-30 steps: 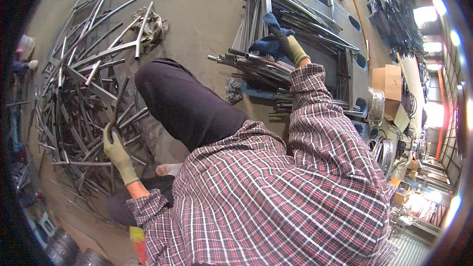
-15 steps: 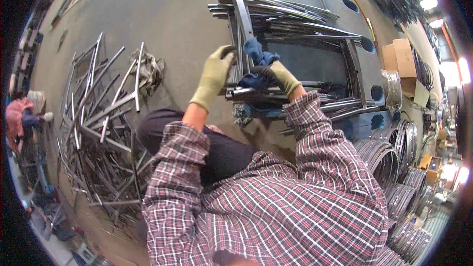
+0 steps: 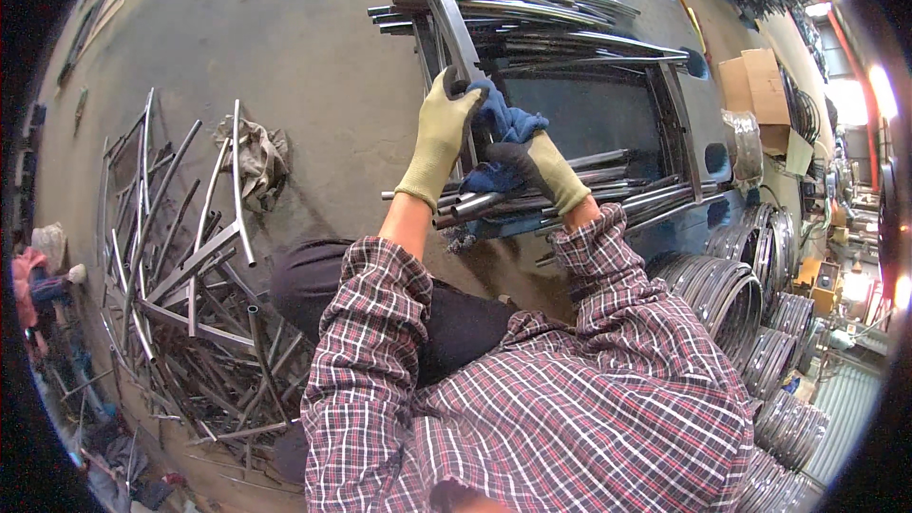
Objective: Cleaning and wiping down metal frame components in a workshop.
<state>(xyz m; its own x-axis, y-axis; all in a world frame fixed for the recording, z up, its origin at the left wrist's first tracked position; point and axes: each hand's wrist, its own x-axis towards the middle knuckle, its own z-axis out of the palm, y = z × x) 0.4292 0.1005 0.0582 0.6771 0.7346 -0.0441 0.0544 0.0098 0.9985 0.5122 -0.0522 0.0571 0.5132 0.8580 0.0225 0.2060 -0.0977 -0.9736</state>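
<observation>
A blue cloth (image 3: 513, 123) is bunched over the near end of a rack holding metal tubes (image 3: 484, 201). My left hand (image 3: 443, 131), in a cream glove with dark fingertips, is closed on the cloth's upper left part, beside the rack's upright bar (image 3: 449, 27). Curled round the lower part of the cloth, just above the tube ends, is my right hand (image 3: 537, 166) in a matching glove. Folds of cloth hide some of the fingertips on both hands. More tubes (image 3: 532, 14) lie stacked across the far side of the rack.
A tangled heap of welded metal frames (image 3: 204, 275) lies on the floor at left, with a grey crumpled cloth (image 3: 258, 157). Coiled metal hoops (image 3: 717, 299) stand at right, near cardboard boxes (image 3: 755, 90). Another person (image 3: 43, 285) is at the far left edge.
My left hand has moved right and closed on the blue cloth; it was apart from it before. The right hand stays at the cloth. The view has shifted slightly.
</observation>
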